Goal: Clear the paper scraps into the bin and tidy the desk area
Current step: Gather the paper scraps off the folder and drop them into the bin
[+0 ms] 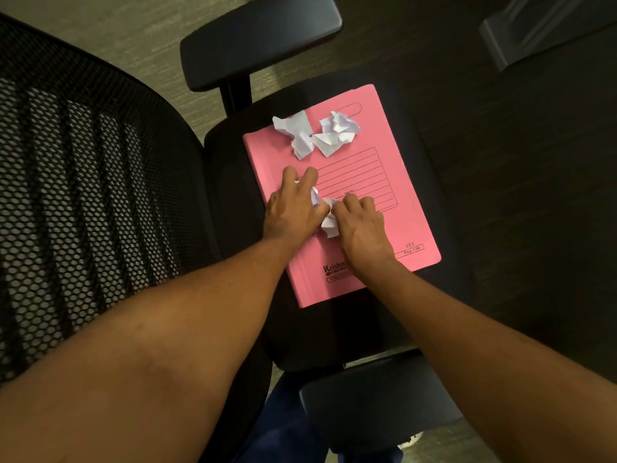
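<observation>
A pink file folder (377,202) lies on the black seat of an office chair (430,168). Two crumpled white paper scraps rest on the folder's far end: one to the left (295,133) and one to the right (335,132). A third crumpled scrap (325,212) sits at the folder's middle, pinched between both hands. My left hand (292,208) presses it from the left with fingers spread over it. My right hand (362,225) closes on it from the right. Part of this scrap is hidden under my fingers.
The chair's mesh backrest (83,182) fills the left side. One black armrest (257,38) is at the far side, another (377,402) is near me. Dark floor lies to the right, with a grey object (541,28) at the top right corner.
</observation>
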`<state>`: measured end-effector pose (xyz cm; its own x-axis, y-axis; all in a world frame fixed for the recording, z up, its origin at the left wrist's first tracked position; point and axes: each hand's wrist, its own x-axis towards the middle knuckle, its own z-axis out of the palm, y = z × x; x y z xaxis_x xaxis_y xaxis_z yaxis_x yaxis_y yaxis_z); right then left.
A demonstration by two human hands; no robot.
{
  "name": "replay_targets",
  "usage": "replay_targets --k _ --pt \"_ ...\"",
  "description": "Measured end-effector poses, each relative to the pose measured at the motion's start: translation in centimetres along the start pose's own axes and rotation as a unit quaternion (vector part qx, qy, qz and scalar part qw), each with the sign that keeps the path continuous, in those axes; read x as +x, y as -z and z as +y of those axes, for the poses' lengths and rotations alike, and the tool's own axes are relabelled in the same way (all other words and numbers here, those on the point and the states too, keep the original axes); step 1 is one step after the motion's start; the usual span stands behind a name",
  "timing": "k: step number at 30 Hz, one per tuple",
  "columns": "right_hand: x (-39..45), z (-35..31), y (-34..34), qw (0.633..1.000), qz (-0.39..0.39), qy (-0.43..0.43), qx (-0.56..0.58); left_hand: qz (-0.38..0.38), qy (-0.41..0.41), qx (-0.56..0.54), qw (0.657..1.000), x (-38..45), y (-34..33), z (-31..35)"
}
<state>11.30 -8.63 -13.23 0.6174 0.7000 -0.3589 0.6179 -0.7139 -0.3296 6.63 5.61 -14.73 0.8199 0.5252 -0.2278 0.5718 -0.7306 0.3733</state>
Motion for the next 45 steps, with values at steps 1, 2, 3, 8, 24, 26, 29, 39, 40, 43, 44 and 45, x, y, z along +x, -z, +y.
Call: replay_targets --k 1,2,3,8,24,26,29,39,40,43,44,45 --pt "0.1 0.1 0.0 1.000 0.000 0.000 0.024 0.007 0.011 -0.024 1.000 0.0 0.0 0.1" --pt "0.3 0.3 0.1 0.999 0.004 -0.002 0.054 0.017 0.025 -0.045 0.999 0.0 0.0 0.2" --pt "0.3 0.5 0.3 0.996 0.016 -0.013 0.092 0.030 0.042 -0.064 0.997 0.0 0.0 0.3" --pt "0.3 1.2 2.9 0.863 0.035 -0.204 0.461 0.180 0.202 -0.284 0.920 -0.1 0.8 1.7" --pt "-21.6 9.9 11.0 0.422 0.042 -0.137 0.895 -0.157 0.225 -0.767 0.580 -10.5 2.6 17.2" --pt "-25.7 11.6 10.2 0.407 0.080 -0.149 0.898 -0.207 0.193 -0.754 0.593 -12.4 1.6 20.0" --pt "-32.1 14.2 8.5 0.376 0.131 -0.188 0.898 -0.277 0.156 -0.716 0.622 -15.6 -0.1 24.3" --pt "-49.2 21.2 -1.7 0.209 0.239 -0.361 0.877 -0.460 0.156 -0.522 0.701 -29.4 -12.1 35.0" --pt "-50.2 22.0 -2.8 0.185 0.247 -0.384 0.870 -0.460 0.170 -0.502 0.712 -30.9 -14.1 35.6" --pt "-53.1 25.4 -7.0 0.118 0.260 -0.434 0.855 -0.471 0.231 -0.444 0.726 -35.7 -20.2 37.6" --pt "-53.8 26.6 -8.4 0.086 0.265 -0.441 0.853 -0.479 0.253 -0.438 0.717 -37.1 -22.1 38.1" --pt "-54.6 27.8 -9.5 0.055 0.276 -0.442 0.852 -0.488 0.271 -0.436 0.706 -38.4 -24.0 38.8"
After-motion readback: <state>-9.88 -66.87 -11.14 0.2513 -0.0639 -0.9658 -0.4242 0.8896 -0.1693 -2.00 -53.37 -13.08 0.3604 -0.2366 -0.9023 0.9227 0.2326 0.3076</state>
